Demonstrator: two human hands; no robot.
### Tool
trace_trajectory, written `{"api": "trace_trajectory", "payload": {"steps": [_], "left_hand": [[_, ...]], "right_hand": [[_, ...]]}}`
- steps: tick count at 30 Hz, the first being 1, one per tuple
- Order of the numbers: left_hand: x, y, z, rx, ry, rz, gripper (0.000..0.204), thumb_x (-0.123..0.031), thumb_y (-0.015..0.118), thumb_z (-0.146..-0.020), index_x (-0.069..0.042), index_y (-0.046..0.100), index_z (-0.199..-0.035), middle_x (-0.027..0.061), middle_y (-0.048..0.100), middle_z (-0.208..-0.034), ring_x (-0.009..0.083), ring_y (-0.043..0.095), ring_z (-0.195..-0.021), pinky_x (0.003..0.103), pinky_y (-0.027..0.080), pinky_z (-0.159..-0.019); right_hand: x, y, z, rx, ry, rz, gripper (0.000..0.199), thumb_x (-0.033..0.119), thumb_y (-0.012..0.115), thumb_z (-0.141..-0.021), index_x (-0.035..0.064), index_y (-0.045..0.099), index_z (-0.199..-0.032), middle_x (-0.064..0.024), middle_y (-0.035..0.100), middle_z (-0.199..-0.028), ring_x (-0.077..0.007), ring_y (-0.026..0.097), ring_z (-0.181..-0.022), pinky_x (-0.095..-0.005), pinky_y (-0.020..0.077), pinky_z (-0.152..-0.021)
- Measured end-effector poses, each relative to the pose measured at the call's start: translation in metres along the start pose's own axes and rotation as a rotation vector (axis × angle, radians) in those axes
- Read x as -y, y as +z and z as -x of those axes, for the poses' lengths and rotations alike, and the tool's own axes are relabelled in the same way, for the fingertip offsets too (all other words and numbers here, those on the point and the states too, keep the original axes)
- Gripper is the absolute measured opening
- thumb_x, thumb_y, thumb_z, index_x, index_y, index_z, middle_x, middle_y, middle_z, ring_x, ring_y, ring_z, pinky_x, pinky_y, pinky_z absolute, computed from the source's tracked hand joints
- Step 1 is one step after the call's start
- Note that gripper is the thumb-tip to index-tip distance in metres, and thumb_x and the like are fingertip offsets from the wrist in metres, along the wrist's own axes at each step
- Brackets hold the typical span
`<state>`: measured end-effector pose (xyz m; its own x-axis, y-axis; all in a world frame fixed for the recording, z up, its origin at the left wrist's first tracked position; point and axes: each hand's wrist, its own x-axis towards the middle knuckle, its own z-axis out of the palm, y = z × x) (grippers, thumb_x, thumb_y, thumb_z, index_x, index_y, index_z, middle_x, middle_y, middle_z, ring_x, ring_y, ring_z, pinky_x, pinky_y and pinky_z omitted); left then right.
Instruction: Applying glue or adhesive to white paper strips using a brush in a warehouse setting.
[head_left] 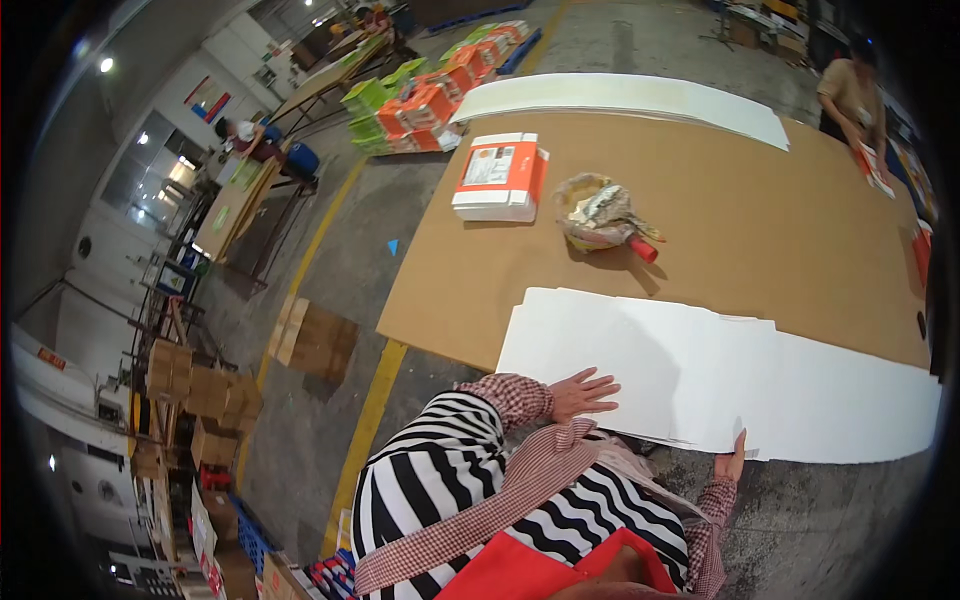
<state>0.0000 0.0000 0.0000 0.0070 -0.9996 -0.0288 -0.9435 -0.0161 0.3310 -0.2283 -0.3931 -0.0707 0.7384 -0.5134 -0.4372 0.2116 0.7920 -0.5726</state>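
Observation:
A spread of overlapping white sheets (630, 350), paper or thin card, lies along the near edge of the brown table. My left hand (585, 396) rests on the near left part of the sheets, fingers stretched and spread. At the near edge, further right, my right hand (733, 460) pinches the border of the sheets. Its thumb is on top, and the other fingers are mostly hidden underneath. Both arms have checked cuffs.
The brown tabletop (700, 210) bears a stack of orange-and-white boxes (500, 178), a bowl-like container (590, 215) with crumpled wrapping and a red-ended tool, and more white sheets (640, 100). A co-worker (855, 95) stands far right. A cardboard box (313, 338) sits on the floor left.

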Motion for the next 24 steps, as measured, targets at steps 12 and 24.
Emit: {"api": "trace_trajectory", "payload": {"steps": [12,24], "left_hand": [[-0.003,-0.003,-0.002,0.03,-0.064,-0.051,0.081,-0.053,0.052,-0.079,-0.018,0.024,-0.146,0.0165,0.013,-0.152,0.0351,0.011,-0.14,0.061,0.008,-0.107],[-0.01,0.005,-0.019,0.139,-0.041,-0.218,0.075,-0.057,0.046,-0.084,-0.019,0.026,-0.145,0.0167,0.013,-0.152,0.0346,0.009,-0.141,0.056,0.005,-0.11]], "right_hand": [[0.011,0.071,0.047,-0.277,-0.232,0.866,0.043,0.014,0.061,-0.088,-0.0067,0.05,-0.124,-0.0146,0.054,-0.123,-0.0232,0.053,-0.112,-0.0346,0.0414,-0.097],[-0.005,0.048,0.051,-0.383,-0.55,0.847,0.04,0.021,0.068,-0.08,-0.0083,0.058,-0.104,-0.0183,0.065,-0.094,-0.0254,0.063,-0.09,-0.0352,0.048,-0.081]]}}
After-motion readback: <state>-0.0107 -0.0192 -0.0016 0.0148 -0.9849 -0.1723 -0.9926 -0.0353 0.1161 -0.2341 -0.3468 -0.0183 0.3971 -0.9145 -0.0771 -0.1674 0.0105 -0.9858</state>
